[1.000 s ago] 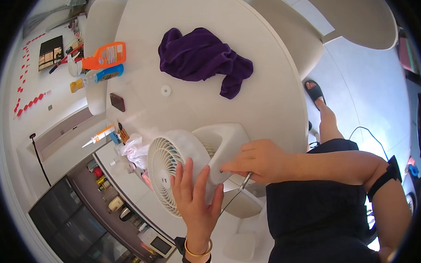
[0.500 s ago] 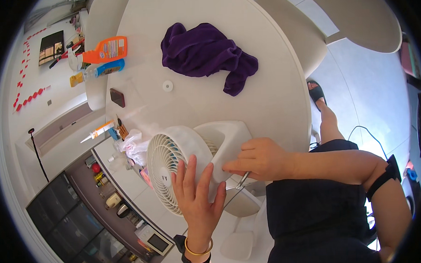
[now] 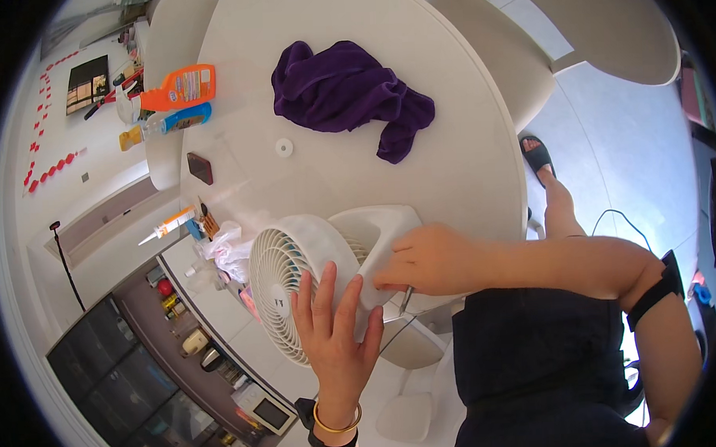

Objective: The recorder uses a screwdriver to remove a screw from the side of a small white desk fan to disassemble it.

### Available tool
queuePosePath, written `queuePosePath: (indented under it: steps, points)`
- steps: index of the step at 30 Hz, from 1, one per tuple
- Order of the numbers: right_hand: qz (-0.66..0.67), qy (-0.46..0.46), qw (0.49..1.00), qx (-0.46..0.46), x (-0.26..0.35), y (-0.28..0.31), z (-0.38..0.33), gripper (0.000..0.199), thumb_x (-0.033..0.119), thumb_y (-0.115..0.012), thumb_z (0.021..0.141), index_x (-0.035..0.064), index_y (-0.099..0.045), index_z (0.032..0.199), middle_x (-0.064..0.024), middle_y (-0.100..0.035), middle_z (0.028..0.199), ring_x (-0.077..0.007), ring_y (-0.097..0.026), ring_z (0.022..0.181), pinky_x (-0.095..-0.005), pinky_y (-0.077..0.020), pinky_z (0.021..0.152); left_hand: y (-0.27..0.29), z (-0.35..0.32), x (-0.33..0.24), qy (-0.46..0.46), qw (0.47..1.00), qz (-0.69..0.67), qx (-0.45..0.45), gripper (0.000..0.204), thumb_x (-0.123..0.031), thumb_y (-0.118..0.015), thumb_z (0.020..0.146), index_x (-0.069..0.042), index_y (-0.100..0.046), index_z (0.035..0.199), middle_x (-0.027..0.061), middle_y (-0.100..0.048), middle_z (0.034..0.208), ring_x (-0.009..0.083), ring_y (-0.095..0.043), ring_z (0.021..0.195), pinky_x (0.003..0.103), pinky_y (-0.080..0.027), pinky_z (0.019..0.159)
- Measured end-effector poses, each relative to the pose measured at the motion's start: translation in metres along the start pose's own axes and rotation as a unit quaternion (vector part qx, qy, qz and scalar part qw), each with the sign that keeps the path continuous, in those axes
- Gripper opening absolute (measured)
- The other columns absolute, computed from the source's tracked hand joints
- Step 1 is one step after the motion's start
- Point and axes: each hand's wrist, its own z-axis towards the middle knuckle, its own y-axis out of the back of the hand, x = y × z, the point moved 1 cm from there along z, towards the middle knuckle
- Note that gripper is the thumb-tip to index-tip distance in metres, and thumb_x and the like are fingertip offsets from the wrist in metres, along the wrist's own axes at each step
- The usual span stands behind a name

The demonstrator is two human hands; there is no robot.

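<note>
A white desk fan [image 3: 315,245] with a round spiral grille stands at the near edge of the white table [image 3: 450,161]. My left hand [image 3: 334,327] lies against the side of its housing, fingers spread. Close to the fan's base, my right hand [image 3: 434,260] is closed with the fingertips pinched together. A thin metal rod [image 3: 406,301] sticks out below those fingers; its full shape is hidden by the hand. A small white disc [image 3: 284,148] with a centre hole lies flat on the table beyond the fan.
A crumpled purple cloth [image 3: 353,93] lies on the far part of the table. At the left are an orange spray bottle [image 3: 178,88], a blue bottle [image 3: 185,118], a dark phone [image 3: 200,167] and a clear plastic bag [image 3: 229,248]. Beige chairs [image 3: 486,57] stand around.
My right hand has shifted slightly left and turned a little at the fan's base, and the metal rod's angle has changed. My left hand stays on the housing.
</note>
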Motion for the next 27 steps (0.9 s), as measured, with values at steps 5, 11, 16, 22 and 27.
queuePosePath:
  steps: [5, 11, 16, 22, 27]
  points:
    - [-0.017, 0.061, 0.991, 0.115, -0.004, 0.012, 0.015, 0.009, 0.017, -0.059, 0.081, 0.0112, -0.061, 0.088, -0.007, -0.061, 0.073, -0.0237, -0.063, 0.074, -0.0363, -0.0508, 0.061, 0.001, 0.001, -0.001, 0.001, 1.0, 0.01, -0.001, 0.049, -0.009, -0.073, 0.075, -0.01, -0.06, 0.122, 0.0146, -0.047, 0.14, 0.042, -0.037, 0.133, 0.051, -0.033, 0.107]
    - [0.021, 0.003, 0.98, 0.2, -0.004, 0.019, 0.027, 0.01, 0.014, -0.062, 0.079, 0.0105, -0.059, 0.088, -0.0061, -0.061, 0.073, -0.0231, -0.063, 0.072, -0.0373, -0.0489, 0.059, 0.001, 0.002, -0.002, 0.003, 1.0, 0.009, -0.004, 0.048, -0.01, -0.073, 0.075, -0.009, -0.06, 0.121, 0.0143, -0.048, 0.14, 0.0417, -0.037, 0.133, 0.051, -0.033, 0.107]
    - [0.207, -0.106, 0.934, 0.272, -0.016, 0.023, 0.036, 0.01, 0.014, -0.063, 0.082, 0.0093, -0.057, 0.09, -0.0065, -0.06, 0.071, -0.0237, -0.06, 0.065, -0.0359, -0.0461, 0.062, 0.001, 0.004, -0.002, 0.011, 1.0, 0.001, -0.007, 0.047, -0.01, -0.073, 0.074, -0.01, -0.061, 0.12, 0.0127, -0.048, 0.14, 0.0408, -0.038, 0.133, 0.051, -0.032, 0.107]
    - [0.361, -0.26, 0.811, 0.379, -0.014, 0.034, 0.048, 0.009, 0.003, -0.059, 0.084, 0.0068, -0.058, 0.092, -0.0003, -0.063, 0.076, -0.0105, -0.057, 0.072, -0.0292, -0.0429, 0.065, 0.006, -0.001, 0.004, 0.017, 1.0, 0.0, -0.011, 0.049, -0.013, -0.075, 0.072, -0.011, -0.062, 0.119, 0.0126, -0.048, 0.14, 0.0401, -0.038, 0.133, 0.052, -0.031, 0.108]
    - [0.291, -0.282, 0.9, 0.163, -0.049, 0.044, 0.046, 0.009, 0.011, -0.064, 0.083, 0.0063, -0.06, 0.091, -0.0008, -0.059, 0.07, -0.0107, -0.054, 0.067, -0.03, -0.0412, 0.061, 0.003, -0.001, 0.002, 0.025, 0.999, -0.029, -0.033, 0.051, -0.015, -0.076, 0.072, -0.012, -0.061, 0.12, 0.0129, -0.047, 0.141, 0.0381, -0.038, 0.133, 0.054, -0.029, 0.108]
